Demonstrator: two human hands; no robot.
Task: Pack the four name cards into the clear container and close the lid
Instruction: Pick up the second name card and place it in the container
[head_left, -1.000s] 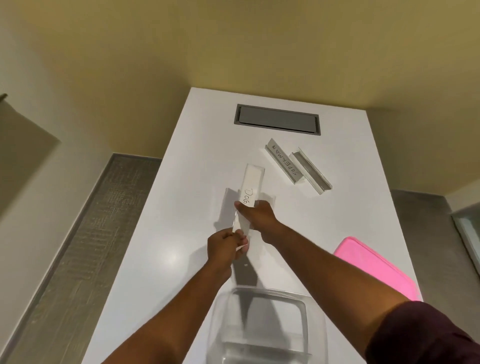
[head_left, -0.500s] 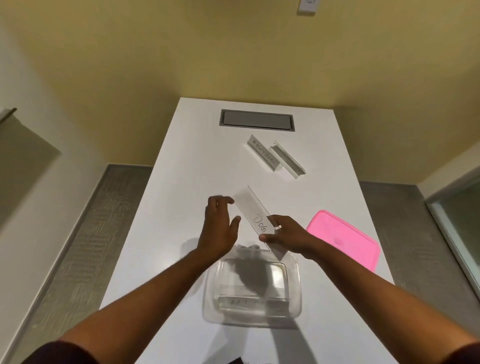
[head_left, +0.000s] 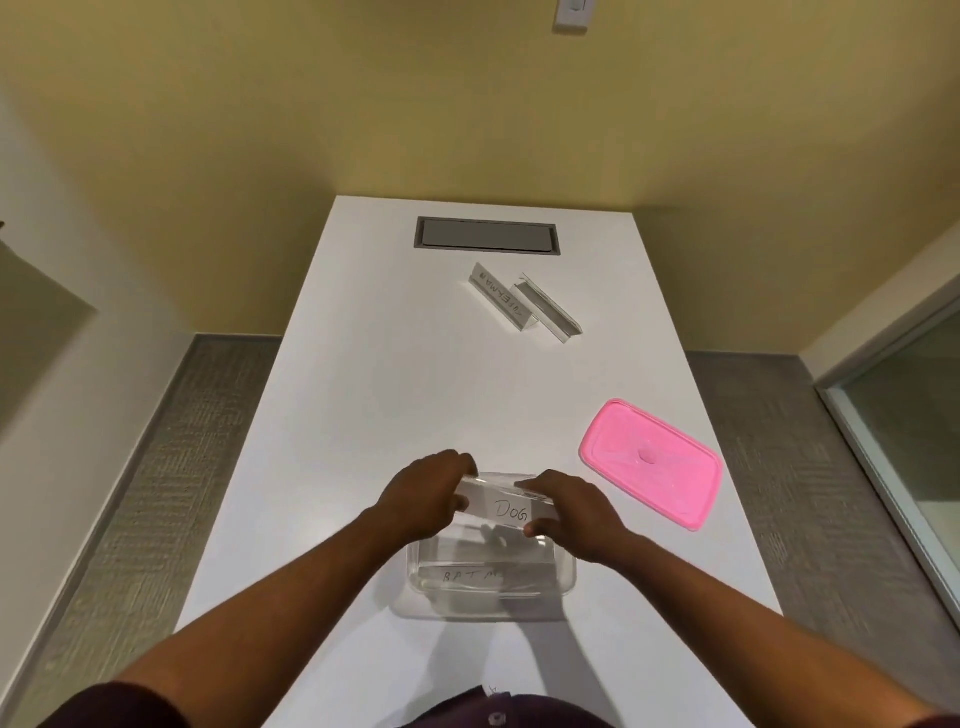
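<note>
A clear container (head_left: 567, 574) stands open on the white table near me, with one name card (head_left: 480, 576) lying inside along its near wall. My left hand (head_left: 423, 493) and my right hand (head_left: 569, 506) each grip one end of a name card marked "DOG" (head_left: 506, 509), held level over the container's far half. Two more name cards lie side by side farther back: one with writing (head_left: 501, 301) and one turned away (head_left: 550, 307). The pink lid (head_left: 652, 462) lies flat to the right of the container.
The white table (head_left: 363, 415) runs away from me, with a grey hatch (head_left: 487, 235) set into its far end. Grey carpet lies on both sides. A yellow wall stands behind, and a glass panel (head_left: 909, 431) at the right.
The "DOG" card has come from the table's middle back to over the container and turned level. My left hand, open half a second ago, now grips its left end. The view has tilted up.
</note>
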